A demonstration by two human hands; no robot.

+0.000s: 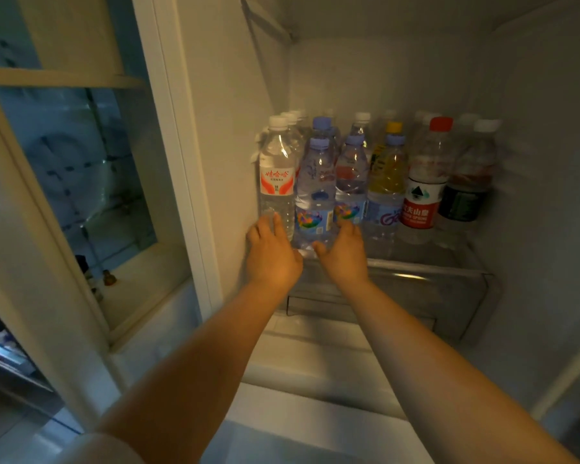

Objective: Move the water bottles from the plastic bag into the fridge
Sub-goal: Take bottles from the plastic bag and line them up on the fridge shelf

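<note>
Fridge interior, head view: I count six water bottles in the front row on the glass shelf [416,264], left to right: a white-capped bottle [277,175] with a red-and-white label, three blue-capped bottles [315,195], [350,182], [384,202], a red-capped bottle [422,189] and a dark-labelled bottle [466,182] with a white cap. Behind them stand further bottles, among them one yellow-capped bottle [393,127]; the back rows overlap and blur, so I cannot give their number. The plastic bag lies outside the frame. Below the shelf a clear drawer [432,296] shows only in part. My left hand [272,252] is spread open, its fingertips [277,219] touching the base of the white-capped bottle. My right hand [344,252] is likewise open, fingers against the lower part of the second blue-capped bottle. The first blue-capped bottle stands between the two hands; whether the thumbs touch it I cannot tell. Neither hand closes around anything.
</note>
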